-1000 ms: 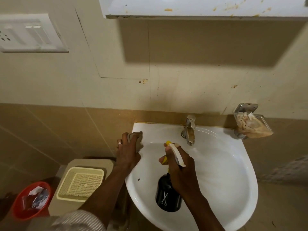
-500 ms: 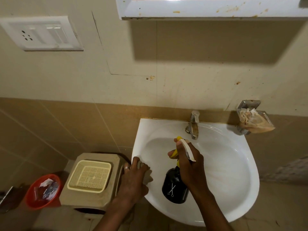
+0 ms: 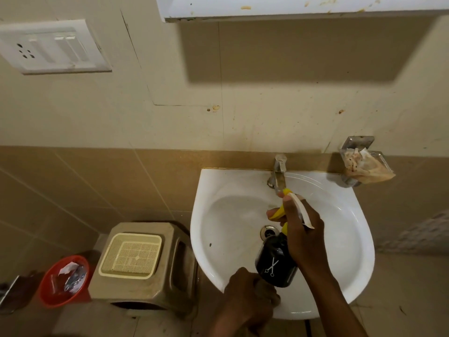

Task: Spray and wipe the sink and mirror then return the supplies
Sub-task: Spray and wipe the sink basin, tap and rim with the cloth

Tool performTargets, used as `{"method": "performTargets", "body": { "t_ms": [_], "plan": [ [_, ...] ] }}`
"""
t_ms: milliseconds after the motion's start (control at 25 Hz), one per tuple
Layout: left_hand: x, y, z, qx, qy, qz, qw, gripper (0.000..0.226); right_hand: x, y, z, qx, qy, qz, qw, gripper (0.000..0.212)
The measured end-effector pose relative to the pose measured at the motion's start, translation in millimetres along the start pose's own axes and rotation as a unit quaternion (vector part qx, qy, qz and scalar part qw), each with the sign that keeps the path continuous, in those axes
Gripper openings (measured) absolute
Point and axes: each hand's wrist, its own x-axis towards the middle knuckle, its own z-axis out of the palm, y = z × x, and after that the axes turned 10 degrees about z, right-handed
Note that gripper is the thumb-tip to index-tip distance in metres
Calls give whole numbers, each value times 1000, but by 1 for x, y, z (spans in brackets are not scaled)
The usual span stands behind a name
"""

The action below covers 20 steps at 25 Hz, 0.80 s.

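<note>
A white wall-hung sink [image 3: 347,215] fills the lower right, with a metal tap [image 3: 279,171] at its back and a drain [image 3: 267,231] in the bowl. My right hand [image 3: 303,237] holds a black spray bottle [image 3: 275,263] with a yellow and white trigger head over the bowl. My left hand [image 3: 247,295] presses a grey wiping cloth [image 3: 273,296], mostly hidden under the fingers, on the sink's front left rim. The lower edge of the mirror frame [image 3: 291,8] shows at the top.
A beige plastic stool [image 3: 145,271] with a cream tray [image 3: 132,256] on it stands left of the sink. A red bin [image 3: 52,291] with scraps sits further left. A wall soap holder [image 3: 364,164] hangs at the right, a switch plate [image 3: 51,46] at upper left.
My left hand with the cloth has slid along the sink's left rim from the back corner to the front edge. My right hand with the bottle has shifted slightly toward the tap.
</note>
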Motion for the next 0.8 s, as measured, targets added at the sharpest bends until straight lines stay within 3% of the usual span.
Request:
{"method": "performTargets", "body": {
  "t_ms": [80,160,280,360,520,680,800],
  "plan": [
    [23,12,-24,-100,-1,-29,995,26,6,-3,-14,-4,18,-12,1000,57],
    [53,8,-57,-151,67,29,986,21,13,-1,-28,-7,32,-20,999,68],
    [120,0,-101,-95,282,137,945,13,17,4,-32,-2,37,-13,999,62],
    [173,1,-115,18,367,187,911,22,19,9,-23,-1,25,7,1000,48],
    [246,-2,-93,154,315,152,924,39,25,30,-7,-4,-26,37,999,21],
    [269,-8,-70,210,313,145,915,54,35,43,-6,-42,-27,36,998,34],
    [267,5,-52,256,244,188,916,58,38,39,-4,-50,-11,25,998,42]
  ]
}}
